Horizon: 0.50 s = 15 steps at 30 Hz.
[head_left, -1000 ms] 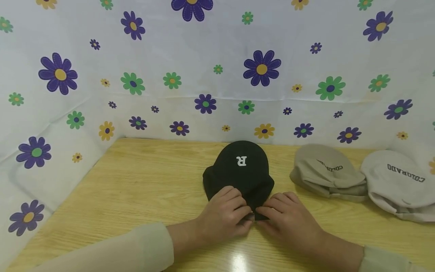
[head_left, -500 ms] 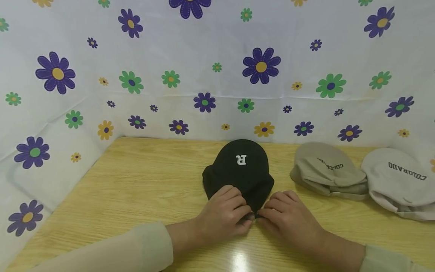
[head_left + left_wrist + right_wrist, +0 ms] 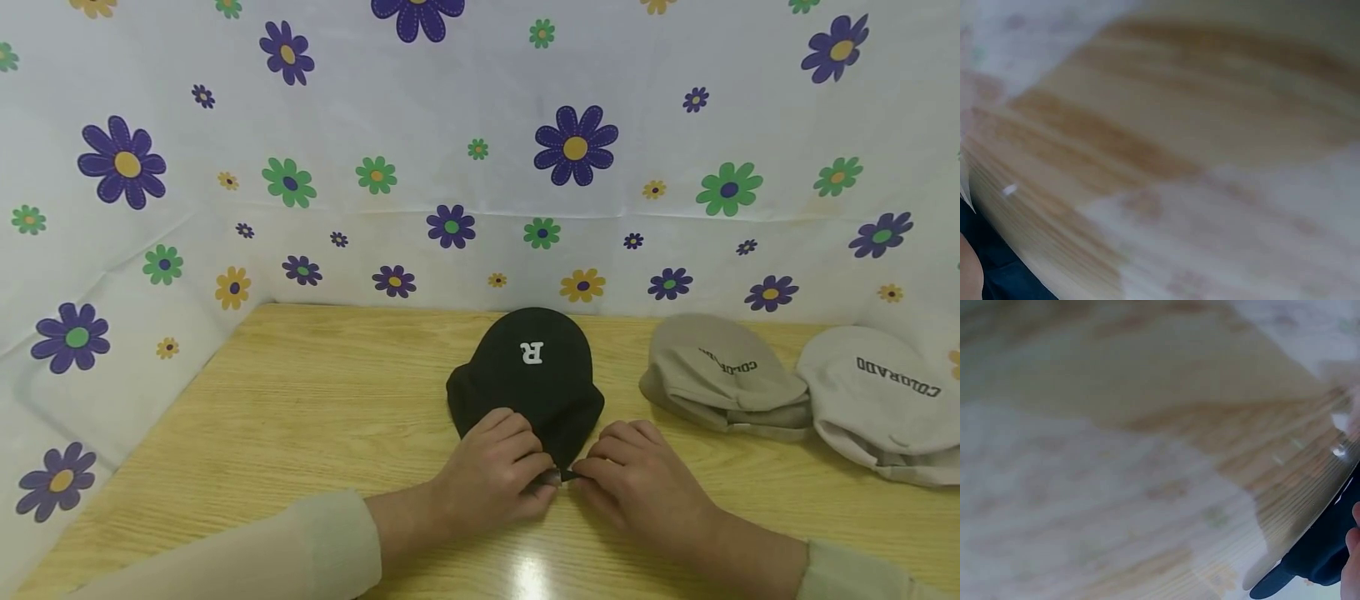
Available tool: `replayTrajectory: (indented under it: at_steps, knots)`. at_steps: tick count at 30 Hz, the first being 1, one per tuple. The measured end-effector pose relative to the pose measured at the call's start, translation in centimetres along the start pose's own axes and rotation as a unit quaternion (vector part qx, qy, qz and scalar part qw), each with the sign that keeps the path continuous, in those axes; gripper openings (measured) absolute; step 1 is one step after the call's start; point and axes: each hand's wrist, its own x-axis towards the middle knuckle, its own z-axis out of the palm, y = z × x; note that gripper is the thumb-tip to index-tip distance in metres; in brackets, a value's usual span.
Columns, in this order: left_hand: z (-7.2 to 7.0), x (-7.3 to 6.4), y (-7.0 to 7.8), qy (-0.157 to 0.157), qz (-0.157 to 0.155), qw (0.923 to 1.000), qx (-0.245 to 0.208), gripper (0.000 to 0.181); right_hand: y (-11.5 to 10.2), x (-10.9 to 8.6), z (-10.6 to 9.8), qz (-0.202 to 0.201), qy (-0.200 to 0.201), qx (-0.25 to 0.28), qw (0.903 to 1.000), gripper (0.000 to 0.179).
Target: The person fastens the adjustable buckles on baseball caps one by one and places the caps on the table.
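Note:
A black cap (image 3: 536,392) with a raised white letter R lies on the wooden table, crown toward the back wall. Its near end is gathered at the strap opening, between both hands. My left hand (image 3: 498,471) pinches the strap's left side, where something small and shiny, perhaps a buckle, shows at the fingertips. Fingers of my right hand (image 3: 641,479) pinch the dark strap end just to the right of it. Part of the strap is hidden under the fingers. Only slivers of the cap appear in the blurred left wrist view (image 3: 1007,275) and right wrist view (image 3: 1319,550).
To the right lie a tan cap (image 3: 712,358) and a light grey cap (image 3: 873,383), both lettered COLORADO and touching side by side. Behind the wooden table (image 3: 322,392) hangs a white cloth (image 3: 480,100) printed with flowers, which also covers the left side.
The dark strap piece under my right fingers has narrowed to a thin strip, and those fingertips sit slightly farther right. My left hand and the cap's crown hold nearly still.

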Motion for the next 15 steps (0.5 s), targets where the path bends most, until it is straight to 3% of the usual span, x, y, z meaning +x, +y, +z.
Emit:
replayTrajectory:
  at_steps: [15]
  knots:
    - [0.02,-0.09,0.01,0.004,-0.001,1.0000,0.005,0.011,-0.27,0.07,-0.39,0.043,-0.015,-0.020,0.9987,0.003]
